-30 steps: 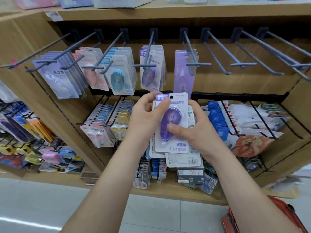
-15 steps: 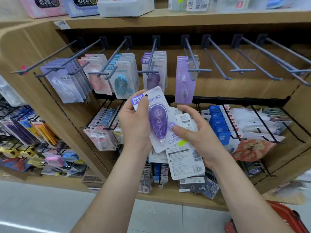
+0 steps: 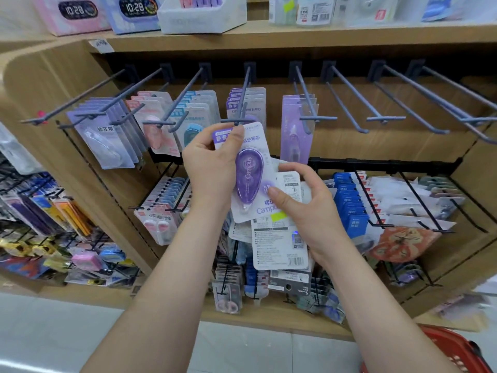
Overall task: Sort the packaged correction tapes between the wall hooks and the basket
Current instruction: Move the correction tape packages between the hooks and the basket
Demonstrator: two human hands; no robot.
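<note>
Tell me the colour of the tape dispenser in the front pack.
Purple. The tape dispenser in that pack shows best in the head view.

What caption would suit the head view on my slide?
Left hand holds a purple correction tape pack just below a wall hook; right hand grips a stack of packs.

Red basket [image 3: 464, 355] cut off at the bottom edge — small print on the white pack [image 3: 277, 244] unreadable.

I see bright, even light, dark shadow under the top shelf [image 3: 295, 36], edges bowed by the wide lens, lower right corner blurred
</note>
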